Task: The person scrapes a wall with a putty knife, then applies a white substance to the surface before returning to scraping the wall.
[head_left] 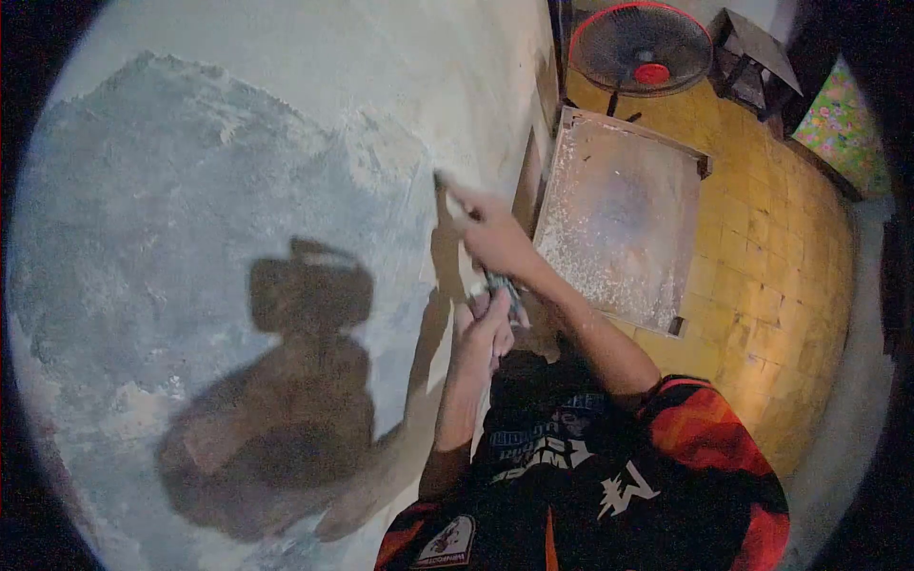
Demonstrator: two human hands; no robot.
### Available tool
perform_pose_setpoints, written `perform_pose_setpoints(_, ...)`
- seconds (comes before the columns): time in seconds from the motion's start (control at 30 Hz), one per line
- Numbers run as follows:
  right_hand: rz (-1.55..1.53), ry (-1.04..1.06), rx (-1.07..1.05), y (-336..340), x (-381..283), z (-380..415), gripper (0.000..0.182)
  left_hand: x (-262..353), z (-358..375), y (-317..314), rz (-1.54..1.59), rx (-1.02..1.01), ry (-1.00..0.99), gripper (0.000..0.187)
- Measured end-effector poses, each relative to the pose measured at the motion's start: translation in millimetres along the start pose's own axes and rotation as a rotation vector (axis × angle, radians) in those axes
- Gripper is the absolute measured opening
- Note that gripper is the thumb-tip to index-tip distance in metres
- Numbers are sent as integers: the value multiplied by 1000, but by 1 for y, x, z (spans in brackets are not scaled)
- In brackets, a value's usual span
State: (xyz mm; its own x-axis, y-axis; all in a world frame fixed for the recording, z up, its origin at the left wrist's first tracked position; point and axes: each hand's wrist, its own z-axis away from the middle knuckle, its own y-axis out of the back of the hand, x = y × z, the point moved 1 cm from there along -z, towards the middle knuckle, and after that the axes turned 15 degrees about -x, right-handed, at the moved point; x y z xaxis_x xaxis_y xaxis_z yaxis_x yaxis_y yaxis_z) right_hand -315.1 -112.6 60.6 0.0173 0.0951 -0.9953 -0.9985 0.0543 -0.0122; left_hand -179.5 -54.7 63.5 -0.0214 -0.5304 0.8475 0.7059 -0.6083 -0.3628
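My right hand point(495, 236) is raised at the wall point(219, 171), its fingers closed round a small, blurred tool whose dark tip points at the plaster. Below it, my left hand point(484, 328) is closed around a small grey-and-white object point(505, 293), too blurred to name. Rough grey-blue plaster covers much of the wall, with paler plaster above it and to its right. Shadows of my head and arms fall across the wall.
A fan with a red rim point(645, 49) stands at the top right, beside a dark stand point(755, 62). A large speckled board point(619, 219) lies on the yellow tiled floor point(762, 285). Floral cloth point(840, 133) shows at the far right.
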Motion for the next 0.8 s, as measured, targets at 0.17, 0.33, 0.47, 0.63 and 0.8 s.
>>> perform_pose_setpoints(0.17,18,101,47,0,1,-5,57,-5,10,-3,-24,31,13,37)
perform_pose_setpoints(0.33,-57,13,-13,3,3,-3,67,-3,-4,1,-56,87,74,39)
perform_pose_setpoints(0.47,-2,69,-13,-2,8,-2,70,-9,10,0,40,20,38,28)
perform_pose_setpoints(0.63,-3,29,-40,2,4,6,69,-6,-5,0,-13,-9,23,40)
perform_pose_setpoints(0.8,15,16,-54,9,17,-9,69,-7,-14,-1,-31,-7,18,42)
